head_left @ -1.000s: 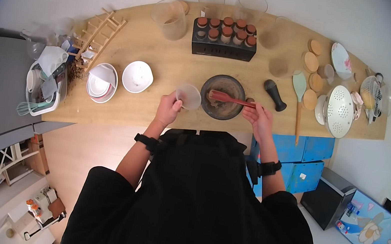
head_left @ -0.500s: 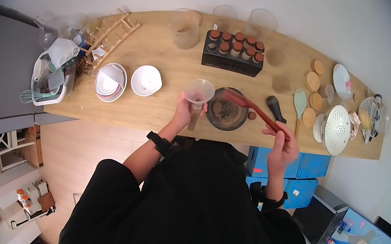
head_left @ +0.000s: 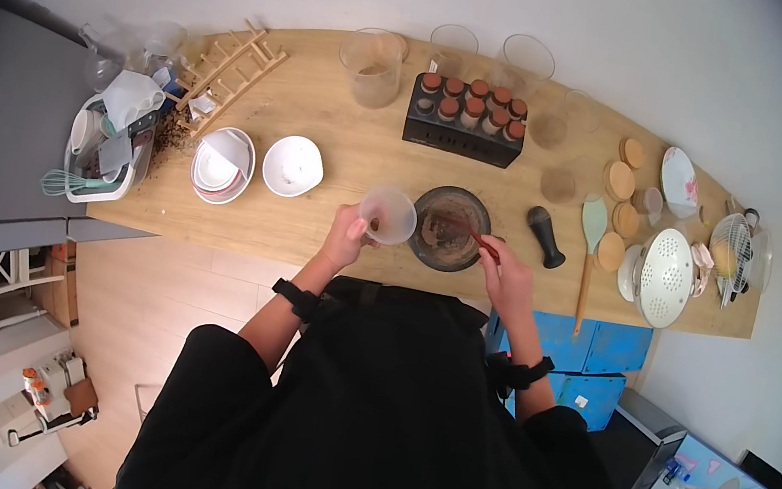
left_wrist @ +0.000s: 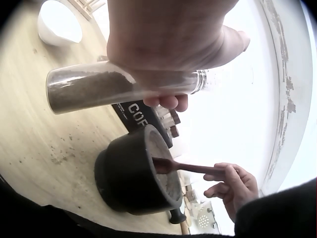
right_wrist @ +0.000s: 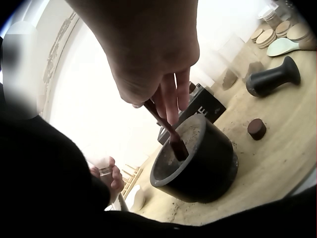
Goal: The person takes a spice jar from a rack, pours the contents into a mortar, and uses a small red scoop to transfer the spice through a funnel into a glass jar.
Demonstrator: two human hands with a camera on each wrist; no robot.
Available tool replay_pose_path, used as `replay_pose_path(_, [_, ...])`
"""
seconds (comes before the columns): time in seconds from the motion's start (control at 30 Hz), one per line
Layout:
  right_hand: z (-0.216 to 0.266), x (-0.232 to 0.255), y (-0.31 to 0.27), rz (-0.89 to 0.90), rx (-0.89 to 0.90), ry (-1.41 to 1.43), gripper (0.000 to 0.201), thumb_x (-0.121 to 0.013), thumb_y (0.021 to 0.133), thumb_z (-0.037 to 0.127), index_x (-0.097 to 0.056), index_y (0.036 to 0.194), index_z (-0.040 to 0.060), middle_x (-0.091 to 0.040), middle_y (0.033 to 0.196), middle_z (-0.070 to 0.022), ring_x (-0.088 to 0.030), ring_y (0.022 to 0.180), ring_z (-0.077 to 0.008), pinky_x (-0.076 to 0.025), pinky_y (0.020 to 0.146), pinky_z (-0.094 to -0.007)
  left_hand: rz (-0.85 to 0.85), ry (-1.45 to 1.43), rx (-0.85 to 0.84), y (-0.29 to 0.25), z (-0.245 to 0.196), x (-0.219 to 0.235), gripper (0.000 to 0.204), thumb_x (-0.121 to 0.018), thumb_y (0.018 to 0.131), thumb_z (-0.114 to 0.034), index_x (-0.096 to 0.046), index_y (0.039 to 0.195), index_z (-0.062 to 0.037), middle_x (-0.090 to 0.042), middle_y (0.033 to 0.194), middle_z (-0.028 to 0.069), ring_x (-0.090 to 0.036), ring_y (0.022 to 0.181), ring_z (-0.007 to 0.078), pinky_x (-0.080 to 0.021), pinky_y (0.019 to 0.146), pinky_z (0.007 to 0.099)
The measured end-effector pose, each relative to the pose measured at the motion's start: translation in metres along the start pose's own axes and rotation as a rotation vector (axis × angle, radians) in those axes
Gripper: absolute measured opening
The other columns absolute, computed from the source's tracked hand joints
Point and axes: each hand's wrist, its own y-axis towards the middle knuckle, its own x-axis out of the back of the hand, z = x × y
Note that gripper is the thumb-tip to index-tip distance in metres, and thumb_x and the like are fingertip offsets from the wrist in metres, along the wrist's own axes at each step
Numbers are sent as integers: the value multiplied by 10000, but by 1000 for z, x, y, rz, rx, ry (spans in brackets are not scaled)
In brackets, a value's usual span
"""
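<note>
My left hand (head_left: 345, 240) grips a glass tube (left_wrist: 89, 89) partly filled with brown powder, its threaded neck showing past the fingers in the left wrist view. A translucent funnel (head_left: 389, 214) sits over the tube's mouth, just left of the black mortar (left_wrist: 129, 173). My right hand (head_left: 510, 281) pinches the handle of a reddish-brown spatula (right_wrist: 166, 126). The spatula's flat head is down inside the mortar, where brown powder coats the inner wall. A black pestle (head_left: 545, 237) lies to the right of the mortar, and a small brown cap (right_wrist: 257, 129) is beside it.
Behind the mortar stands a black rack (head_left: 463, 140) of capped tubes, with clear glass containers around it. White bowls (head_left: 293, 166) are at left. A green spatula (head_left: 594, 224), wooden lids (head_left: 620, 181) and a white colander (head_left: 666, 278) lie at right. Spilled powder dots the table.
Half a second ago the right hand held the spatula raised to the right of the mortar; now its head is back inside. The left hand, with funnel and tube, has shifted slightly left.
</note>
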Motion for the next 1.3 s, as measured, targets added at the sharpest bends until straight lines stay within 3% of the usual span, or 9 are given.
replay_pose_path(0.37, [12,11,9,95,126,-79,185,-655,814,123,-631,988,67,-664,845,-110,-643,720,-272,-509,602,-328,-10,148,23,-10,-3,7,815,-369,782,-736,-590,884,41,-579,672,82,-599,549,147,-486,489,246])
replay_pose_path(0.47, [11,11,12,-5,114,-97,181,-661,809,134,-632,976,71,-664,834,-104,-637,706,-276,-510,602,-337,-14,160,17,-11,-4,5,791,-370,791,-725,-585,860,32,-574,654,76,-590,531,146,-475,487,248])
replay_pose_path(0.67, [33,8,13,172,139,-195,171,-646,823,187,-628,942,65,-657,802,-117,-628,700,-295,-499,576,-349,30,234,-6,-12,-3,5,711,-391,810,-680,-580,831,5,-549,583,75,-568,497,164,-456,494,278])
replay_pose_path(0.73, [27,4,15,37,90,-101,172,-638,828,201,-624,925,59,-653,788,-128,-622,686,-305,-490,565,-362,37,248,3,-13,-3,6,681,-404,814,-661,-580,827,-3,-537,557,77,-565,491,174,-451,498,290])
replay_pose_path(0.87, [27,4,25,97,-8,-181,159,-632,837,188,-628,907,46,-650,766,-143,-617,659,-315,-488,569,-356,67,318,5,-15,-2,7,607,-433,824,-598,-581,830,-10,-515,520,83,-559,490,209,-447,511,310])
replay_pose_path(0.93, [28,-2,32,106,-151,-67,191,-586,880,177,-625,958,8,-647,721,-141,-647,642,-250,-485,575,-301,72,328,14,-16,1,8,590,-437,827,-582,-580,831,-10,-512,516,83,-559,492,221,-449,518,315])
replay_pose_path(1.03, [20,-10,42,58,-317,147,213,-568,888,194,-635,907,-7,-650,701,-134,-644,620,-232,-488,577,-296,82,332,11,-18,2,8,563,-438,840,-555,-579,838,-10,-526,529,93,-563,504,233,-449,522,325])
replay_pose_path(1.13, [7,-7,46,93,-389,279,258,-554,902,212,-628,944,-32,-655,706,-112,-649,640,-160,-496,590,-267,76,347,22,-17,2,10,498,-476,838,-502,-578,841,-15,-531,543,118,-567,519,271,-446,524,343])
replay_pose_path(1.3, [-1,7,44,183,-413,410,277,-546,917,208,-615,989,-51,-662,756,-102,-649,678,-137,-509,623,-242,148,546,86,-15,12,11,420,-550,808,-435,-587,863,-21,-547,591,171,-570,569,348,-451,545,383])
